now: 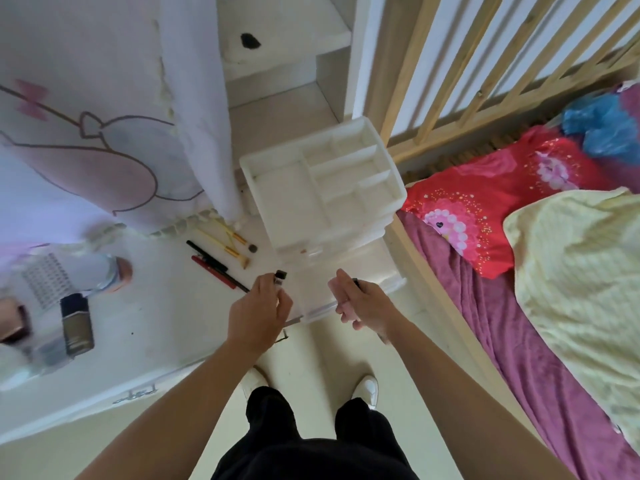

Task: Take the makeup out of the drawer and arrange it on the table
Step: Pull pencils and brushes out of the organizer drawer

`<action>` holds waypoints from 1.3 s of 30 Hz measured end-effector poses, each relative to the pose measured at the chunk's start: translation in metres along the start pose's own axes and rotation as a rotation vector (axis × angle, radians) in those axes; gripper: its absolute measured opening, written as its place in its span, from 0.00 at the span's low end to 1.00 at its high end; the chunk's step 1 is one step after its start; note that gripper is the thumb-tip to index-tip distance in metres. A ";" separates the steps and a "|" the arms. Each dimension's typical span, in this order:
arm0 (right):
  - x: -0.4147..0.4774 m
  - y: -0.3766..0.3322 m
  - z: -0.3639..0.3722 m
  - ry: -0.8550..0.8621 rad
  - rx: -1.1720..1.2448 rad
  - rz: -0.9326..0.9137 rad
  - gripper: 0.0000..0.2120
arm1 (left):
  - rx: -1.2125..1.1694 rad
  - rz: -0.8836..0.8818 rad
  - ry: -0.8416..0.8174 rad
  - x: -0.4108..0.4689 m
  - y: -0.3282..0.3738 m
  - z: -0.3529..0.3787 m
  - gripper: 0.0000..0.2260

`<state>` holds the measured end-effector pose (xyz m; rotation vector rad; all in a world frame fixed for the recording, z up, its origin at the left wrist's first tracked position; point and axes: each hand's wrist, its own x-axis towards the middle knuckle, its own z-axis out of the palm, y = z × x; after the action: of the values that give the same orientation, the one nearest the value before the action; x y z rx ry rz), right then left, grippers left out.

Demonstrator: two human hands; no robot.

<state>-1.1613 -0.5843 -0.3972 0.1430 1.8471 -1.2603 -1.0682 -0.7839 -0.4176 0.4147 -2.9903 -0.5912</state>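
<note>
- Left grip point(258, 308): thumb and fingers pinch a small black-capped bottle point(280, 277), held low over the tabletop point(156, 306) at 9 o'clock of the open drawer point(381, 268).
- Right grip point(365, 303): fingers curl round a pink tube point(338, 297). A dark slim tip point(356, 282) shows behind the knuckles, and whether it is a second item in the same hold cannot be told.
- Drawer: pulled out at the base of the white organiser point(322, 181), toward 6 o'clock. Its contents are washed out, so what remains inside cannot be told.
- Already set out: brushes point(235, 245) and pencils point(211, 263) at 11 o'clock of the left grip, and a foundation bottle point(77, 323) far off at 9 o'clock.
- Risk, drop: the right grip hangs close to the tabletop's front edge. A loose hold on two items at once would likely send one to the floor at 6 o'clock.
- Risk, scatter: the pencils lie just beside the left grip. Setting the bottle down there could nudge them, and round pencils roll.
- Risk, topple: the small bottle looks narrow-based and placed upright may tip over.
- Risk, organiser: the drawer is far extended, so a downward press on its front could tilt or pull the light unit forward.
</note>
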 end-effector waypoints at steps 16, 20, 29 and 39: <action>0.085 -0.045 0.231 -0.071 -0.869 -0.213 0.12 | -0.263 -0.780 -0.244 -0.032 -0.217 -0.038 0.11; 0.105 -0.033 0.264 0.024 -0.974 -0.263 0.14 | -0.280 -0.793 -0.283 -0.027 -0.237 -0.034 0.11; 0.103 -0.030 0.280 0.218 -0.965 -0.345 0.20 | -0.373 -0.767 -0.256 -0.022 -0.245 -0.029 0.14; 0.083 -0.032 0.250 0.186 -0.862 -0.352 0.25 | -0.366 -0.774 -0.330 -0.026 -0.233 -0.039 0.19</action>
<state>-1.0818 -0.8298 -0.4598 -0.5690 2.4905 -0.5718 -0.9804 -0.9981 -0.4711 1.5861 -2.8067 -1.3382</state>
